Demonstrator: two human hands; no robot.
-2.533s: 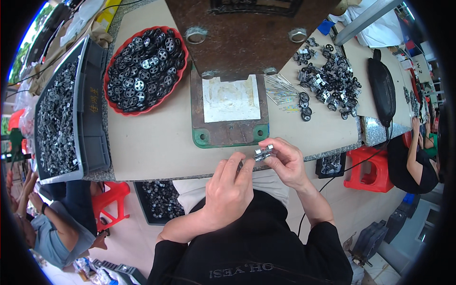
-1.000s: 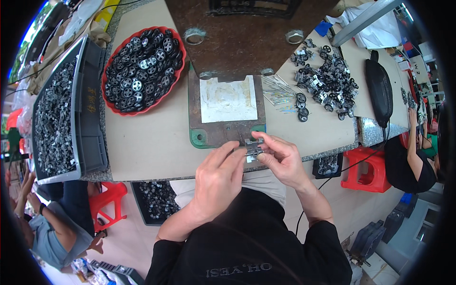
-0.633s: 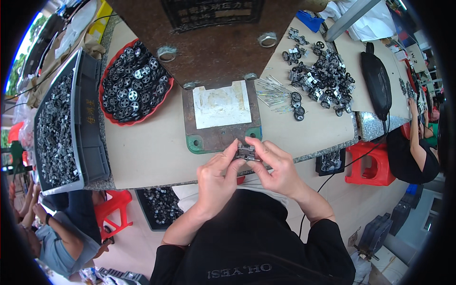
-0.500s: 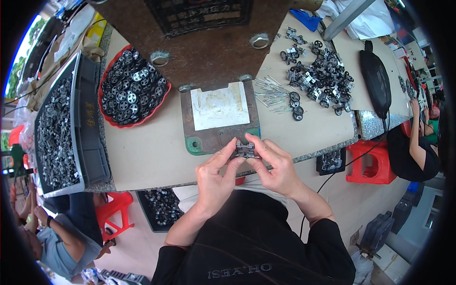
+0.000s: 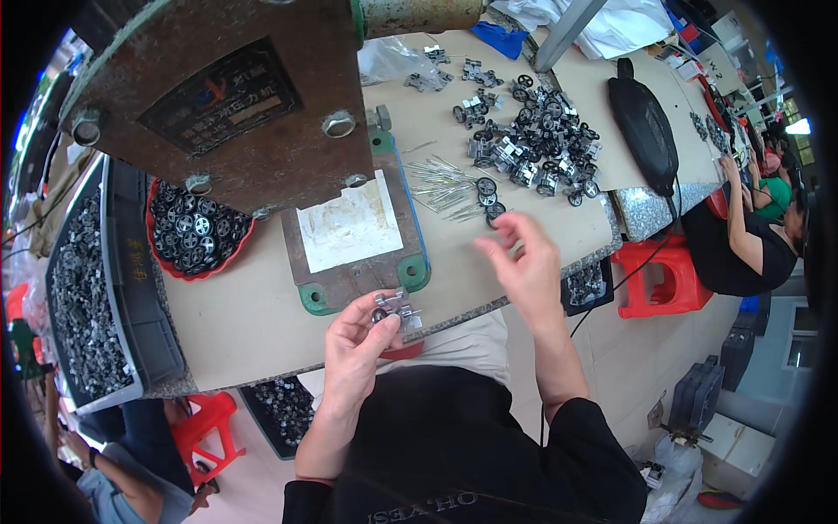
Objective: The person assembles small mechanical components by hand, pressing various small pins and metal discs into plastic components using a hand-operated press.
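Note:
My left hand (image 5: 353,345) pinches a small metal toy-car chassis (image 5: 400,307) between thumb and fingers, just off the near edge of the press base. A black wheel sits at the chassis's left side, and a thin axle end sticks out on its right. My right hand (image 5: 531,266) is raised over the table's near edge, thumb and fingers apart, with nothing visible in it. Just beyond its fingertips lie a few loose black wheels (image 5: 487,189). Beside them thin metal axle pins (image 5: 441,179) are spread in a loose bunch.
A brown press (image 5: 236,105) towers over its green-edged base (image 5: 316,299). Black wheels fill a red bowl (image 5: 240,262) to its left; farther left is a grey bin (image 5: 153,319) of small metal parts. Wheeled chassis (image 5: 541,140) pile up at right, near a black pouch (image 5: 644,127). Co-workers sit both sides.
My right hand has let go of the chassis and moved right, toward the loose wheels. My left hand keeps the chassis. The whole view has shifted and turned.

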